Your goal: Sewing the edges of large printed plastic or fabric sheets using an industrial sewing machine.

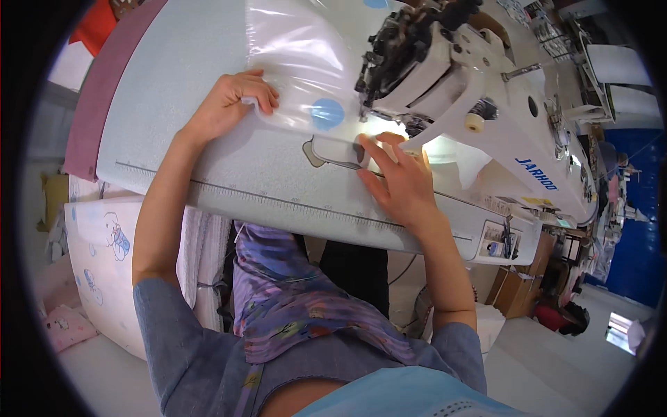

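Note:
My left hand (240, 101) is closed on the near edge of a shiny translucent plastic sheet (295, 59) with pale blue dots. The sheet lies across the sewing table and runs up to the needle area of a white sewing machine (455, 87). My right hand (399, 177) rests beside the needle area, its fingers bent and apart. Its fingertips touch down by the sheet's right end and a dark rounded piece (358, 153). A small grey-beige shape (314, 154) sits on the tabletop between my hands; its kind is unclear.
A printed ruler scale (271, 197) follows the front edge of the pale sewing table (160, 90). At the table's right end is a small control panel (501, 241). White printed fabric (114, 254) hangs at the left, and a cardboard box (515, 288) stands at the right.

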`<state>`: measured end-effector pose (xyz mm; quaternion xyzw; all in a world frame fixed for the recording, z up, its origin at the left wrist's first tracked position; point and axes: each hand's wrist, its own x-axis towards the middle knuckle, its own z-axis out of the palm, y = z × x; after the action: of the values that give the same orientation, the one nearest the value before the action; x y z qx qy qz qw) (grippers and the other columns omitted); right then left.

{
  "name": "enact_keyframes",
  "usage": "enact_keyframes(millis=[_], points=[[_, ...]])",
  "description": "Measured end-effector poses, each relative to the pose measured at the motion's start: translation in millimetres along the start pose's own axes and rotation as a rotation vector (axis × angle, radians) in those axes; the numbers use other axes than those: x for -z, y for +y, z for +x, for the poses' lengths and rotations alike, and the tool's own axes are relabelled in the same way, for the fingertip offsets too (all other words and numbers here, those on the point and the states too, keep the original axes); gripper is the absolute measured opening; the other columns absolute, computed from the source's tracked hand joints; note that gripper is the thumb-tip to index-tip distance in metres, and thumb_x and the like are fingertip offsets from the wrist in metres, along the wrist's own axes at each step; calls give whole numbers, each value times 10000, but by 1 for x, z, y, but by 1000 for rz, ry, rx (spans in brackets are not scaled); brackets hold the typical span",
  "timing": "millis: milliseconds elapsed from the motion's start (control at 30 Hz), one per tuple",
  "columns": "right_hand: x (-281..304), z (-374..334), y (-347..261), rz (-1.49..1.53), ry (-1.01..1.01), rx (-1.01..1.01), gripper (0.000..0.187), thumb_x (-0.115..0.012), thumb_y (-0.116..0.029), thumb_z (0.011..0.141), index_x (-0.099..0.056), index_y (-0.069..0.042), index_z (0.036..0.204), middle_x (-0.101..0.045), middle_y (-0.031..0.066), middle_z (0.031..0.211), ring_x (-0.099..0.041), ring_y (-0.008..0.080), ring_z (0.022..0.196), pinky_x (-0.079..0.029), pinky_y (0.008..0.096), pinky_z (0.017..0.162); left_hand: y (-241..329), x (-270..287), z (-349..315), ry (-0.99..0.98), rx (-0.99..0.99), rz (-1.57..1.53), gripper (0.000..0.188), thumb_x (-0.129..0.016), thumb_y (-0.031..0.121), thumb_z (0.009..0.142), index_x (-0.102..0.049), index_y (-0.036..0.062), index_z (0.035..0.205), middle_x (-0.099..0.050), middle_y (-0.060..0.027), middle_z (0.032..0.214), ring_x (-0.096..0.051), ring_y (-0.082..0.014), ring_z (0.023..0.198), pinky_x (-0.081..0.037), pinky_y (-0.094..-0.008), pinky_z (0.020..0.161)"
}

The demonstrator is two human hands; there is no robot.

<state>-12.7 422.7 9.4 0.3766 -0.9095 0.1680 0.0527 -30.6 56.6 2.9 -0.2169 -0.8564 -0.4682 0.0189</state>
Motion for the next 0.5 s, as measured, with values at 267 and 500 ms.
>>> enact_keyframes(millis=[267,500], points=[[-4,-4,17,-72,-56,-68,631,-702,-383,937,-528,-169,1505,-623,57,1395,-584,297,1081,-360,457,1010,4,19,31,-119,49,173,210,-533,-90,800,-709,16,843,-749,-114,976,-690,-260,1047,-356,-441,1201],[-19,-6,22,-94,-14,-132,578,-691,-361,947,-565,-179,1480,-650,104,1288,-555,331,1140,-337,496,1055,32,-29,80,-413,-139,201,310,-629,15,926,-748,154,1176,-710,-64,1250,-586,-280,1308,-329,-514,1210]])
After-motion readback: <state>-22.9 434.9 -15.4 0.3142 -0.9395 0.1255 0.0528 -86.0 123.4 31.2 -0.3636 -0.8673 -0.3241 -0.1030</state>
